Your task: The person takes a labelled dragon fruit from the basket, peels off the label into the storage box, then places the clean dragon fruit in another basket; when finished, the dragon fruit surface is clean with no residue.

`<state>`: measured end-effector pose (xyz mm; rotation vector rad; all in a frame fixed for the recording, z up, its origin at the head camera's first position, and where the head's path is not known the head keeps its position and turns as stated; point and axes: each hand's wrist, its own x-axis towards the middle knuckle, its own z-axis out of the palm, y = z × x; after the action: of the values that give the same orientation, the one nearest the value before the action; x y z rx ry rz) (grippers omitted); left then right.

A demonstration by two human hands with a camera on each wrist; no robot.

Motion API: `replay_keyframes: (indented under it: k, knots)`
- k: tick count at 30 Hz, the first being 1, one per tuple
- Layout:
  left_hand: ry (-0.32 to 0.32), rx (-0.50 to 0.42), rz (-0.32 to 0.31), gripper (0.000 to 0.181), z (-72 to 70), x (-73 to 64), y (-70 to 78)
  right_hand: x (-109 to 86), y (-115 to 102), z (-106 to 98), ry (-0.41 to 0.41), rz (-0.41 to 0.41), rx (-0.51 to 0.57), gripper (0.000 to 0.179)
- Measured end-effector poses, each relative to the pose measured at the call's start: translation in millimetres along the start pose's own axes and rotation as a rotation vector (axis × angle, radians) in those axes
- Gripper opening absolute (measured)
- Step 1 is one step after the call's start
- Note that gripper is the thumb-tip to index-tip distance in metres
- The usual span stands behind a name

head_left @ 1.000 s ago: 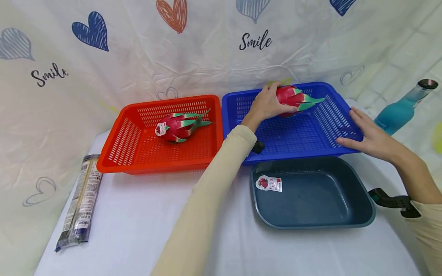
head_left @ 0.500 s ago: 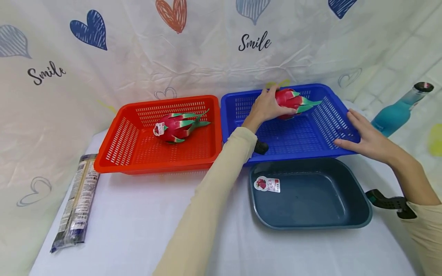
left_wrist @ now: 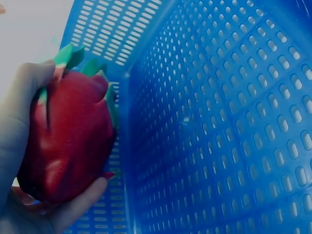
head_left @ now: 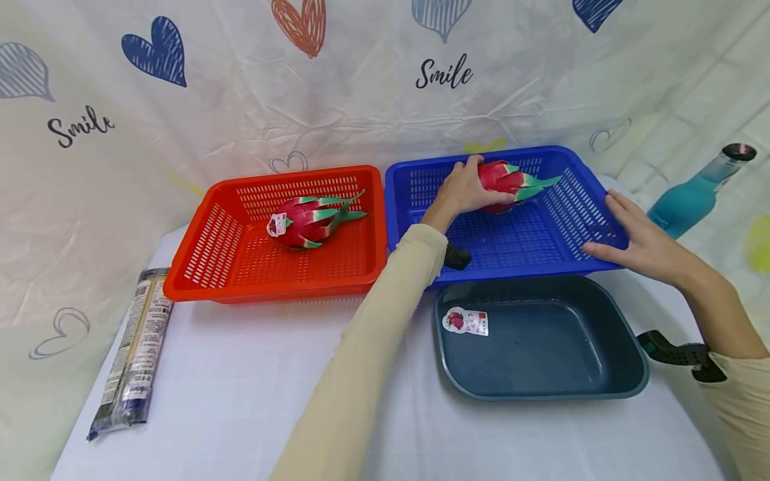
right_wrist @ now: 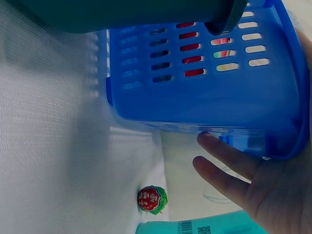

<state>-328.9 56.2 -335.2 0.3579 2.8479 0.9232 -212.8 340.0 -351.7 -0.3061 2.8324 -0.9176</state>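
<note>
- We see the left hand (head_left: 466, 189) grasping a dragon fruit (head_left: 498, 177), fingers over its far side, thumb along its near side.
- Fruit is inside the blue basket's (head_left: 505, 244) walls; whether it touches the floor below the grip, we cannot tell.
- Body plump, oval, pinkish red; our left wrist view shows it deeper red, with a soft sheen and shallow folds.
- Blunt end sits in the palm; leafy end points out of the grip, toward the right hand (head_left: 652, 237).
- Scales green at the tips, paler where they join the red; the longest taper to points.
- Right hand not clenched: fingers extended, touching the basket's end, across from the grip.
- Left of the grip we note a red basket (head_left: 271, 294) holding a second fruit (head_left: 309, 224), stickered.
- Nearer us than the grip, a grey tub (head_left: 529, 354); beyond the right hand, a blue bottle (head_left: 688, 199).
</note>
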Motion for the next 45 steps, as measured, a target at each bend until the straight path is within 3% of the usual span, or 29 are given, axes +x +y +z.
replay_keyframes:
  k: [5, 18, 27, 34, 40, 45]
  knots:
    - [-0.036, 0.033, -0.044, 0.092, 0.2, -2.9, 0.4, -1.2, -1, 0, 0.002, -0.005, 0.005, 0.101]
    - [-0.158, 0.043, -0.089, 0.099, 4.0, -6.7, 1.7, -0.2, -1, 0, 0.006, -0.001, -0.004, 0.101]
    - [-0.168, 0.077, -0.08, 0.106, 8.4, -6.5, 2.9, 0.6, 0, 1, 0.013, -0.003, -0.006, 0.101]
    - [-0.183, 0.052, -0.121, 0.105, 8.4, -11.3, 6.7, -0.9, -1, 0, 0.007, 0.001, -0.003, 0.1]
    - [-0.3, 0.199, -0.17, 0.107, 1.1, -20.6, 18.6, -2.8, 0, -2, 0.01, -0.002, -0.003, 0.099]
    - [-0.377, 0.25, -0.232, 0.107, -5.5, -24.8, 23.3, -1.9, 0, -1, 0.003, -0.004, 0.002, 0.1]
